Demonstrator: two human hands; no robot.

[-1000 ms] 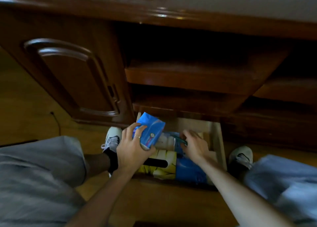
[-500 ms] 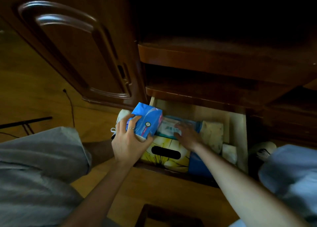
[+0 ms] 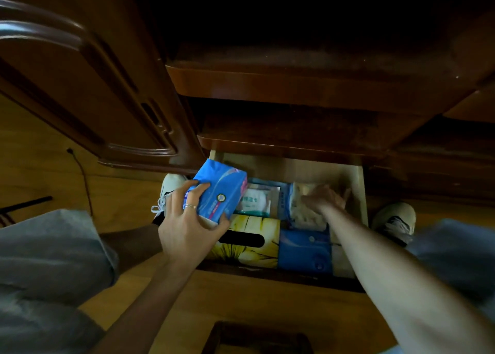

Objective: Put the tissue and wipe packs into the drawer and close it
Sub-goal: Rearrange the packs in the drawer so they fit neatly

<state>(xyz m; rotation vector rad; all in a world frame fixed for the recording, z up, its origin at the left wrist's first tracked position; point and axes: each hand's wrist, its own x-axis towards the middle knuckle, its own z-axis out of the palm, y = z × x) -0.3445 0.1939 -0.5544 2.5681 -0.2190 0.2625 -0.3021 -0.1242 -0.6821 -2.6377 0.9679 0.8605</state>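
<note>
on the left, the left hand (image 3: 188, 223) is clasped around a blue tissue pack (image 3: 218, 193), fingers over its top and thumb under its near edge, holding it tilted above the left side of the open drawer (image 3: 359, 193). below it a yellow tissue box (image 3: 254, 242) lies at the drawer's front, with a white wipe pack (image 3: 255, 199) behind it. further right a blue pack (image 3: 304, 252) sits at the front beside the yellow box, and behind it lies a pale tissue pack (image 3: 305, 211). the right hand (image 3: 325, 199) lies flat and spread on that pale pack, pressing or nudging it toward the right wall, gripping nothing. the step in hand looks like clearing space for the held pack. next, the blue pack needs lowering into a free gap, probably the back left, lying flat enough for the drawer to slide under the shelf, then both hands must come out
</note>
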